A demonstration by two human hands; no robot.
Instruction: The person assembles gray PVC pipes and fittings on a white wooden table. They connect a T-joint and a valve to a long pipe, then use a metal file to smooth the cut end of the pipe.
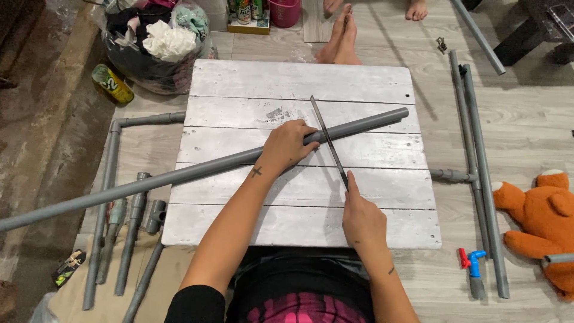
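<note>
Squarely under left hand (289,143): pipe (197,170) (grey).

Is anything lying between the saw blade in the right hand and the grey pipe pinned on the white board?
Nothing visible. The right hand holds the thin blade, which already lies across the grey pipe. The left hand presses the pipe onto the white board just beside the crossing, close to the blade but not under it.

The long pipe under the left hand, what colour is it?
Grey; the pipe shows plainly in the head view.
</note>
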